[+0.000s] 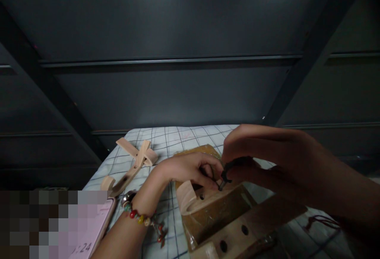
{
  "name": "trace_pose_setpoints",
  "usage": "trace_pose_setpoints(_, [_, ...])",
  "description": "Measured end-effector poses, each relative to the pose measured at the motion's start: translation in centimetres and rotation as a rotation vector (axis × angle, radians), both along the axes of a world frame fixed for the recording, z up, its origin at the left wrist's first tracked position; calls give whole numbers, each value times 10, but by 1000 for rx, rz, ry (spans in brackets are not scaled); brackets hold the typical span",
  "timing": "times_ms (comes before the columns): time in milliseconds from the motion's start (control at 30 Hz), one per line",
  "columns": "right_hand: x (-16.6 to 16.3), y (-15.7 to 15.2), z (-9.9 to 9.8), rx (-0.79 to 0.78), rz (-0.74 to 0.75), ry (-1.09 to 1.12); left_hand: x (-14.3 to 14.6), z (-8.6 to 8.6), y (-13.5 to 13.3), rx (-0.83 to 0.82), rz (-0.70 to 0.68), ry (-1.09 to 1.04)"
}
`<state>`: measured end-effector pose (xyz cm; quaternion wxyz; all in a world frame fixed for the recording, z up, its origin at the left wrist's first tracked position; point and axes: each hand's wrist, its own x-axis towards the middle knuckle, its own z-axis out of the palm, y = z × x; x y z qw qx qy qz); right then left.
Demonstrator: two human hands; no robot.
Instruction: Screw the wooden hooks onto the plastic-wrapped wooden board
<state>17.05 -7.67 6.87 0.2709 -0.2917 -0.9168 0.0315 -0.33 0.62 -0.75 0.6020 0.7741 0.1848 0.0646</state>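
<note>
Wall: a dark panelled wall (178,93) with slanted beams fills the upper half of the view.
Cloth: a white checked cloth (166,140) covers the surface where everything lies.
Wooden frame: a pale wooden frame (208,207) sits low in the middle of the cloth. It has a rounded end on its left side and several round holes (two of them in the plank nearest the camera).
Right hand: the right hand (261,156) comes in from the right and arches over the frame's top. Its fingertips are pinched narrowly on the dark part.
Left hand: the left hand (187,170) lies on the frame's rounded end. Its fingers are bent down and reach toward the dark part. I cannot tell whether they grip the wood or only press on it.
Wooden cross: a wooden cross (135,162) of flat slats lies to the left on the cloth, apart from both hands.
Phone: a phone (97,227) lies at the lower left, just beside the left forearm.
Bracelet: a bead bracelet (139,217) circles the left wrist.
Dark part: a small dark part (225,176) is held between the two hands, with its lower tip at the frame's top face.
</note>
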Motion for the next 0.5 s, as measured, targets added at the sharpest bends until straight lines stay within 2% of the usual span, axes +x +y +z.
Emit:
trace_pose_setpoints(167, [7,-2,2,11,23,-49,0,0,1,8,-22,-7])
trace_pose_setpoints(500, [-2,-4,1,161,-99,-11,-1,-2,1,12,5,-8])
